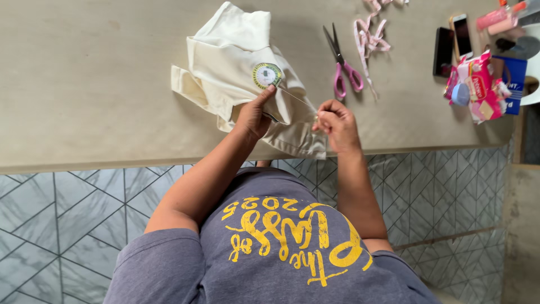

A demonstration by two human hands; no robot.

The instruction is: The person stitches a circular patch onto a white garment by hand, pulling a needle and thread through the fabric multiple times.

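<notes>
The table point(84, 84) has wide bare room on its left; the right end is crowded with phones point(453, 42), packets point(481, 84), a ribbon point(365, 36) and scissors point(342, 59). The cream cloth point(236, 62) with its round badge point(267, 75) lies at the near edge and could slide off if tugged. The left hand point(254, 115) pinches the cloth; the right hand point(336, 121) pinches a taut thread point(297, 97), which may snap or snag.

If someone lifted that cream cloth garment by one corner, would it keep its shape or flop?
The cream cloth garment would probably flop: it already lies in soft folds on the table. It looks light, since the left hand pinches it up easily. Unlikely to slide or roll.
</notes>
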